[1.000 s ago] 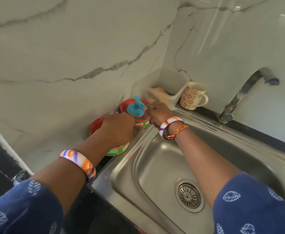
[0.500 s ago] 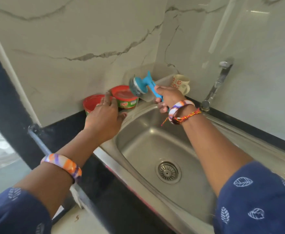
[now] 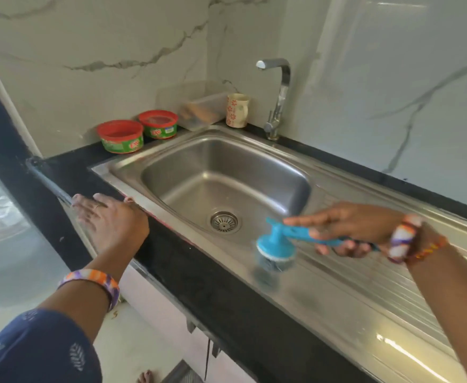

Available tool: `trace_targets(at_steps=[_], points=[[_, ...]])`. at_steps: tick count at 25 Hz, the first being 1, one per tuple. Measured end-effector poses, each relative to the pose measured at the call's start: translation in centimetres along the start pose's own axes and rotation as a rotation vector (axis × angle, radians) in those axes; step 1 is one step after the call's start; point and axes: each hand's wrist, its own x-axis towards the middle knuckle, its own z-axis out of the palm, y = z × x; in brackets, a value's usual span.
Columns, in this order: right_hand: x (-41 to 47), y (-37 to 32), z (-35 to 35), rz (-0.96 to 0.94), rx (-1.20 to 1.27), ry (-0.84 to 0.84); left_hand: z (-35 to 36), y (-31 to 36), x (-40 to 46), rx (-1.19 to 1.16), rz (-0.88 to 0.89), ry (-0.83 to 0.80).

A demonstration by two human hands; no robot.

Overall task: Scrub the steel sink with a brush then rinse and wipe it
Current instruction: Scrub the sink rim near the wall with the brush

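- White marble-look wall panels with grey veins back a black counter point(image 3: 207, 286), and a steel sink point(image 3: 257, 158) with a ribbed draining board is set into it.
- Left hand point(image 3: 110, 219) lies palm down on the front edge of the counter, fingers straight and slightly spread, holding nothing; a striped orange and purple bangle sits on that wrist.
- Right hand point(image 3: 348, 228) grips the blue handle of a brush point(image 3: 276, 250), with the forefinger stretched along the top and the other fingers curled under it.
- From that hand the brush reaches out to the left: a blue cap over a round grey scrubbing pad, blurred, its pad down on the flat steel just right of the bowl, at the near edge of the draining board.
- Beyond the brush, the bowl is dull grey steel with soft reflections and a round strainer drain point(image 3: 224, 221) in its floor.
- Far beyond the left hand, two red-lidded green tubs point(image 3: 121, 136) stand side by side against the wall.
- Farther back in the corner sit a clear plastic box point(image 3: 201, 110) and a flower-patterned mug point(image 3: 237, 110), with a chrome tap point(image 3: 278, 98) just to their right.
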Motion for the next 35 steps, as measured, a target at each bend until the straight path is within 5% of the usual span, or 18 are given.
trace_targets(at_steps=[4, 7, 11, 18, 26, 32, 35], points=[[-0.4, 1.2, 2.0, -0.031, -0.171, 0.049, 0.7, -1.1, -0.8, -0.230, -0.223, 0.029], [6.8, -2.2, 5.1, -0.227, -0.222, 0.221, 1.0, -1.4, -0.8, -0.329, -0.214, 0.052], [12.3, -6.7, 7.9, -0.286, -0.147, 0.253, 1.2, -1.8, -0.5, -0.406, -0.264, 0.098], [1.5, -2.8, 5.4, -0.162, -0.636, 0.067, 1.7, -2.4, -0.6, -0.660, -0.411, 0.070], [16.8, -13.3, 11.4, -0.370, -0.827, 0.358, 1.9, -2.5, -0.3, -0.649, -0.367, 0.126], [5.9, -8.3, 6.8, -0.127, -0.892, 0.029, 1.6, -2.2, -0.6, -0.631, -0.340, 0.122], [8.0, -9.4, 6.9, -0.180, -0.947, 0.115, 1.4, -2.2, -0.5, -0.595, -0.322, 0.098]])
